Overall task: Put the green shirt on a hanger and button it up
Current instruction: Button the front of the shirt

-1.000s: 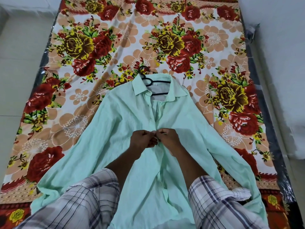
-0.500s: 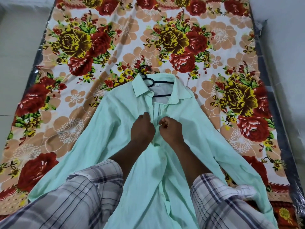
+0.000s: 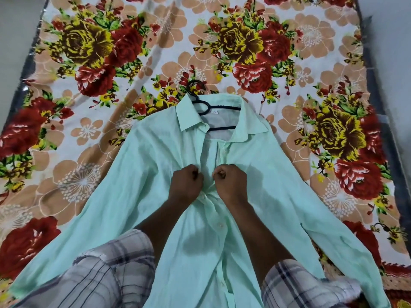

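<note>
Flowered sheet (image 3: 311, 41) is spread flat underneath. On it the green shirt (image 3: 142, 196) is laid face up, with the black hanger (image 3: 203, 107) seen inside its collar. At chest height the front edges are pinched by the curled left hand (image 3: 185, 185) and right hand (image 3: 231, 183), which are set slightly apart.

Seen above a green shirt (image 3: 278, 174): a person in a loose checked top, its pale grey-white cloth crossed by broad lilac-grey bands and thin dark navy lines. The left sleeve (image 3: 106, 274), over the shirt's lower left, is full and rumpled, with large squares, and ends near the elbow. The right sleeve (image 3: 295, 283), over the shirt's lower right, shows the same pattern, with a plain white fold at its outer edge. Past both hems the forearms are bare down to the left hand (image 3: 185, 185) and right hand (image 3: 231, 185) at the shirt's middle.
</note>
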